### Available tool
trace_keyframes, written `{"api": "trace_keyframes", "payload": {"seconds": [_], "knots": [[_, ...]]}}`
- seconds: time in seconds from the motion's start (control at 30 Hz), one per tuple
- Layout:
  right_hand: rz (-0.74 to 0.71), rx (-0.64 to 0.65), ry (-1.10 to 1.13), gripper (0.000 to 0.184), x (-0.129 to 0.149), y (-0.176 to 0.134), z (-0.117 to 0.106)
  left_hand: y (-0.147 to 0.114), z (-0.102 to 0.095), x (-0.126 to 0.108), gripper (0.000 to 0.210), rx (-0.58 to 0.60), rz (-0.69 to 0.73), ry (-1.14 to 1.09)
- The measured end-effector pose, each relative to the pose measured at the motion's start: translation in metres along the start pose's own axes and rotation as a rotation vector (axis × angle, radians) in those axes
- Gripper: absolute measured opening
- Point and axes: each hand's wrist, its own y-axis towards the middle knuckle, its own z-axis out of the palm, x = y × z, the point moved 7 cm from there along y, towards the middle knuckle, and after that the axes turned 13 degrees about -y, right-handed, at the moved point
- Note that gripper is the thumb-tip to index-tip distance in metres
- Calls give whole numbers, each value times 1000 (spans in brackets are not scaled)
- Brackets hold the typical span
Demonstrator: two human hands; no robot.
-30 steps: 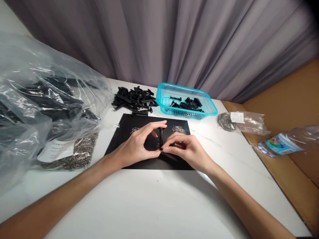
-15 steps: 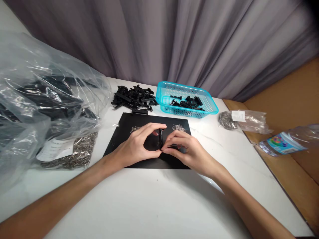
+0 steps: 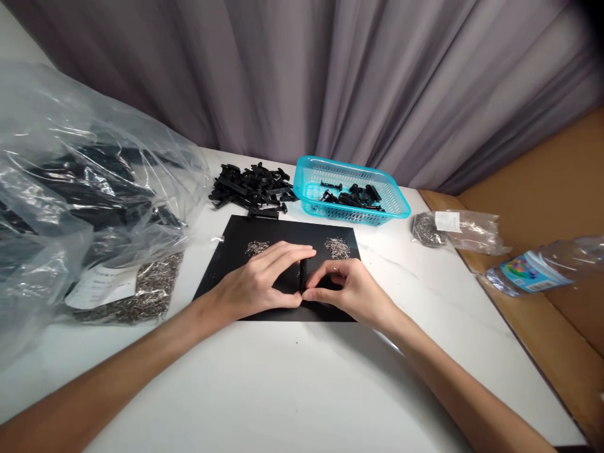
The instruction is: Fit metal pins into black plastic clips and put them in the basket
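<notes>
Left hand (image 3: 257, 280) grasping a slim black part (image 3: 303, 274) at its two ends, right hand (image 3: 353, 289) at the near end.
From my remote seat I saw the part over the black mat (image 3: 292, 234), spanned between the left thumb and fingers; the right thumb and forefinger came together at its near end, though I could not tell whether they gripped it or something tiny. Two heaps of small metal pieces (image 3: 337, 248) lay on the mat, and beyond it I had a pile of black parts (image 3: 255, 187) beside a blue basket (image 3: 403, 211).
</notes>
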Motion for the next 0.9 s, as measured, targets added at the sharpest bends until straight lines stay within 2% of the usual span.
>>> {"api": "trace_keyframes", "payload": {"seconds": [0.1, 0.2, 0.33, 0.43, 0.53, 0.63, 0.73, 0.9], "knots": [[1, 0, -59, 14, 1, -1, 1, 0, 1, 3, 65, 9, -39, -46], [-92, -41, -118, 18, 11, -3, -7, 2, -5, 15, 64, -38, -211, -94], [-196, -205, -193, 47, 26, -9, -27, 3, -13, 28, 64, -112, -353, -226], [-130, -299, -143, 59, 23, -13, -37, 3, -12, 31, 70, -120, -377, -306], [-86, -262, 59, 58, 20, -13, -35, 2, -10, 32, 72, -103, -399, -299], [-111, -180, 196, 42, 23, -12, -28, 3, -12, 31, 65, -93, -412, -279], [-93, -105, 251, 34, 24, -11, -19, 4, -14, 30, 63, -94, -417, -288], [-107, -65, 277, 32, 22, -8, -11, 4, -13, 32, 61, -92, -412, -271]]}}
